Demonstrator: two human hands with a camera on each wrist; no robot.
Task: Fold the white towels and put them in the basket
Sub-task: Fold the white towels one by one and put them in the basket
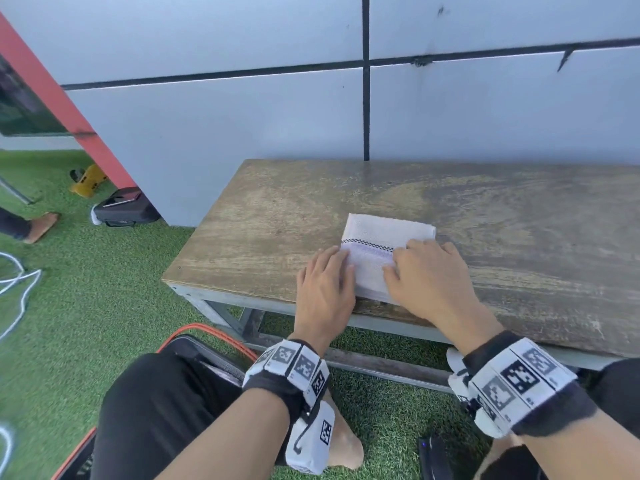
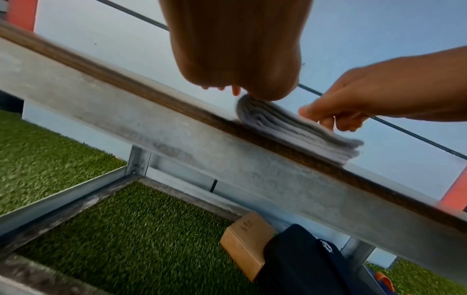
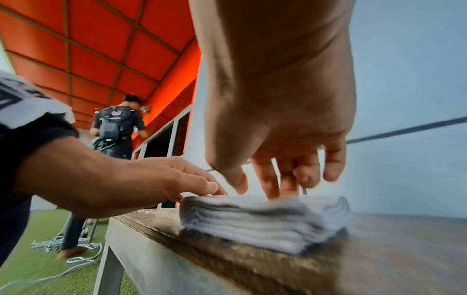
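A white towel (image 1: 377, 233) with a thin checked stripe lies folded into a thick square near the front edge of the wooden bench (image 1: 502, 209). My left hand (image 1: 325, 282) rests with straight fingers against its left edge. My right hand (image 1: 426, 275) lies over its right side, fingertips (image 3: 272, 189) pointing down onto the top layer. In the left wrist view the towel (image 2: 298, 127) shows stacked layers between the left hand (image 2: 237, 49) and right hand (image 2: 366, 99). The right wrist view shows the same towel (image 3: 257, 219) and the left hand (image 3: 151, 179). A dark orange-rimmed container (image 1: 207, 341) sits by my left knee.
A grey panelled wall (image 1: 242, 116) stands right behind the bench. On the artificial grass lie a black case (image 1: 121, 209), a yellow object (image 1: 88, 180) and a white cord (image 1: 20, 282). Under the bench are a cardboard box (image 2: 245, 245) and a dark bag (image 2: 303, 263). A person (image 3: 116, 127) stands farther left.
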